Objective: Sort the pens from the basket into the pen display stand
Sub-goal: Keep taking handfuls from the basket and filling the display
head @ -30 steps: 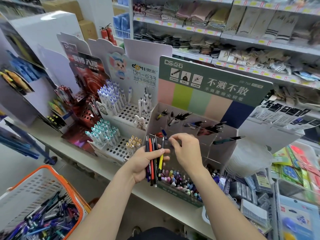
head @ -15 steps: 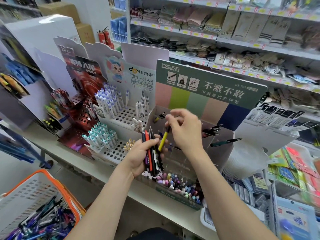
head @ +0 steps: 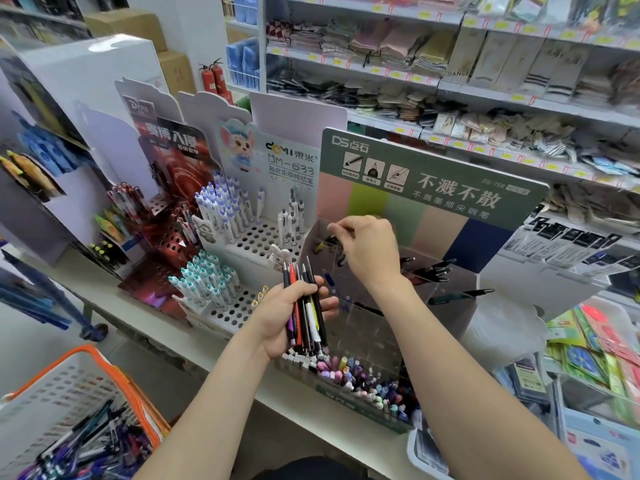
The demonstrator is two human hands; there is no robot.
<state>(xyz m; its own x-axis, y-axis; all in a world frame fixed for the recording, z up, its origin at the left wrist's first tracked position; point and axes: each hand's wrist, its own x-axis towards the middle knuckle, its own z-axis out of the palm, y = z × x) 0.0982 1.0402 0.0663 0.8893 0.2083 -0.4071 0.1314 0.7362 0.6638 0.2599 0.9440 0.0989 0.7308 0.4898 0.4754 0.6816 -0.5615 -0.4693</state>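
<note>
My left hand point(head: 291, 317) grips a bundle of several pens point(head: 304, 306), upright, in front of the clear acrylic pen display stand point(head: 367, 327) with its green header card point(head: 433, 181). Raised to the stand's top-left slot, my right hand point(head: 370, 247) has curled fingers pinching a dark pen that the hand mostly hides. A yellow-and-black pen point(head: 325, 242) lies in that slot, and black pens point(head: 433, 271) lie in slots to the right. At the lower left, the white basket with an orange rim point(head: 86, 353) holds several loose pens point(head: 90, 445).
Left of the stand are white perforated displays point(head: 256, 237) full of blue and teal pens and a red display point(head: 173, 244). A green tray of coloured pen caps point(head: 363, 382) sits at the counter's front edge. Store shelves with folded goods rise behind.
My right hand rose from the bundle to the stand's top-left slot, carrying a pen. My left hand kept the bundle and lifted slightly.
</note>
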